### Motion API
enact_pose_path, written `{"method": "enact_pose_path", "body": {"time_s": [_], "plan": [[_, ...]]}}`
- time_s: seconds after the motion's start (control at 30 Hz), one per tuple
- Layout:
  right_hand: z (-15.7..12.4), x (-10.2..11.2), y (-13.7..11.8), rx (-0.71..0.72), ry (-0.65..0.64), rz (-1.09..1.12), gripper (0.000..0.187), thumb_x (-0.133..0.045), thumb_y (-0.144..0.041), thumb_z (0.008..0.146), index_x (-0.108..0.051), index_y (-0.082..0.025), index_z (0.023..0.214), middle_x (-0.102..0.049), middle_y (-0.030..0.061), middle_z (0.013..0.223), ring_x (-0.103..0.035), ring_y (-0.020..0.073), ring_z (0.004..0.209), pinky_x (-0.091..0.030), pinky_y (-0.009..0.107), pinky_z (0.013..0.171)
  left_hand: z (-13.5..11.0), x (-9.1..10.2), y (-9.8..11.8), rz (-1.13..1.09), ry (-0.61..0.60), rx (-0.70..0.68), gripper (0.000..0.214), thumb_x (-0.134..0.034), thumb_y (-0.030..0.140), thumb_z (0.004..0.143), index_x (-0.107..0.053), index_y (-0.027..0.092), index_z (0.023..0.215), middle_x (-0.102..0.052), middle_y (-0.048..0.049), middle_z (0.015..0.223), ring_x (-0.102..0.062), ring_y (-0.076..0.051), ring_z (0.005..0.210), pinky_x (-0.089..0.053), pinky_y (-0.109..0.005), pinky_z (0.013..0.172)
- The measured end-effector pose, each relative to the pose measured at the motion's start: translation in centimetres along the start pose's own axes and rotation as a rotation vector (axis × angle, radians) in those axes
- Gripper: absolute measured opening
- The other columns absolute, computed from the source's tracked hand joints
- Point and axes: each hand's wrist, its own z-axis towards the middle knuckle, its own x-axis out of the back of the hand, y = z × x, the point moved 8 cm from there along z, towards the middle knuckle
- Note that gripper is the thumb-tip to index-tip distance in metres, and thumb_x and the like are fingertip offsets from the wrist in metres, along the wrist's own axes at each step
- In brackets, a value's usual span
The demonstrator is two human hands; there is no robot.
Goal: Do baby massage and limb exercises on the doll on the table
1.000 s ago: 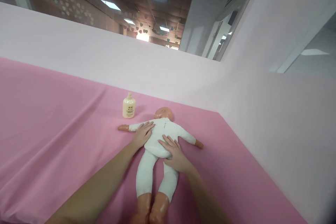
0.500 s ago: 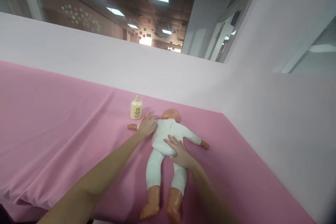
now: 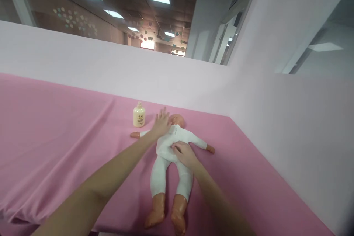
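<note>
While my left hand (image 3: 161,125) is spread open, holding nothing, over the shoulder of the white-suited doll (image 3: 165,147) and beside its head (image 3: 178,121), my right hand (image 3: 186,153) sits half curled at the belly; whether those fingers pinch the cloth, I cannot tell. The doll lies towards the far right corner of the pink-covered table (image 3: 55,132), head near the back edge, feet near the front edge. Left of the head, a cream bottle (image 3: 139,117) stands upright.
</note>
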Motion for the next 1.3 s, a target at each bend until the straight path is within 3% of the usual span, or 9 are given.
{"method": "enact_pose_path", "body": {"time_s": [0.13,0.27,0.47,0.63,0.73,0.83,1.0,1.13,1.3], "plan": [[-0.8,-2.4,-0.3,0.099,-0.105,-0.198,0.038,-0.042,-0.021,0.100,-0.073,-0.026,0.122,-0.069,0.0073,0.133,-0.059,0.0272,0.129,-0.033,0.053,0.121,-2.7,-6.1,5.3,-0.070,-0.160,-0.083,0.062,-0.038,0.036,0.100,-0.034,0.013,0.157,-0.025,-0.0188,0.170,-0.015,-0.034,0.160,-0.017,-0.060,0.126],[-2.9,-2.8,1.0,0.089,-0.162,-0.195,0.043,-0.041,-0.031,0.104,-0.059,-0.032,0.144,-0.052,0.0021,0.156,-0.039,0.0260,0.150,-0.019,0.057,0.128,-4.1,-8.3,5.3,-0.100,-0.188,-0.062,0.061,-0.035,0.039,0.101,-0.032,0.019,0.159,-0.031,-0.0159,0.168,-0.016,-0.032,0.160,-0.018,-0.061,0.125],[-2.9,-3.0,3.1,-0.033,-0.111,-0.216,0.061,-0.035,-0.047,0.106,-0.039,-0.018,0.160,-0.032,0.0108,0.167,-0.022,0.0288,0.159,-0.020,0.053,0.129,-5.1,-8.8,3.5,-0.067,-0.199,-0.011,0.067,-0.027,0.040,0.104,-0.024,0.006,0.161,-0.022,-0.0218,0.169,-0.018,-0.031,0.159,-0.020,-0.053,0.126],[-0.5,-3.2,4.3,-0.127,-0.003,-0.282,0.074,-0.035,-0.054,0.104,-0.028,-0.008,0.162,-0.022,0.0168,0.169,-0.012,0.0319,0.161,-0.013,0.057,0.129,-7.0,-9.3,3.7,-0.071,-0.279,-0.109,0.062,-0.028,0.036,0.104,-0.027,0.015,0.163,-0.025,-0.0176,0.169,-0.019,-0.030,0.159,-0.024,-0.054,0.125],[1.0,-2.7,4.3,-0.130,0.034,-0.274,0.073,-0.038,-0.049,0.104,-0.024,-0.009,0.164,-0.020,0.0160,0.170,-0.010,0.0309,0.161,-0.010,0.056,0.129,-8.0,-8.8,4.0,-0.087,-0.309,-0.151,0.061,-0.026,0.033,0.104,-0.030,0.015,0.162,-0.028,-0.0146,0.169,-0.021,-0.029,0.159,-0.021,-0.053,0.127],[2.3,-2.3,3.0,0.000,0.029,-0.270,0.068,-0.040,-0.041,0.103,-0.023,-0.017,0.165,-0.021,0.0091,0.170,-0.012,0.0275,0.161,-0.006,0.055,0.130,-8.9,-7.7,4.9,-0.120,-0.309,-0.267,0.058,-0.029,0.029,0.102,-0.042,0.014,0.157,-0.037,-0.0133,0.165,-0.030,-0.031,0.156,-0.021,-0.053,0.128],[3.4,-3.7,0.7,0.277,-0.209,-0.210,0.047,-0.037,-0.032,0.104,-0.057,-0.030,0.147,-0.047,-0.0021,0.159,-0.030,0.0211,0.156,-0.011,0.049,0.130,-9.7,-7.3,5.4,-0.183,-0.362,-0.347,0.049,-0.032,0.024,0.100,-0.071,0.012,0.127,-0.069,-0.0170,0.135,-0.061,-0.031,0.130,-0.039,-0.047,0.120],[4.6,-3.1,2.1,0.166,-0.116,-0.182,0.047,-0.033,-0.036,0.106,-0.059,-0.030,0.145,-0.045,-0.0031,0.161,-0.025,0.0219,0.158,-0.017,0.049,0.129,-9.3,-6.9,5.4,-0.174,-0.250,-0.318,0.052,-0.030,0.022,0.101,-0.063,0.011,0.139,-0.062,-0.0146,0.145,-0.051,-0.030,0.142,-0.032,-0.051,0.125],[5.2,-2.8,4.7,-0.017,0.011,-0.351,0.057,-0.028,-0.039,0.108,-0.034,-0.020,0.161,-0.028,0.0049,0.169,-0.015,0.0229,0.161,-0.019,0.048,0.129,-9.4,-7.3,5.7,-0.030,-0.176,-0.283,0.054,-0.032,0.019,0.101,-0.051,0.014,0.151,-0.053,-0.0110,0.155,-0.041,-0.025,0.150,-0.022,-0.051,0.129]]}}
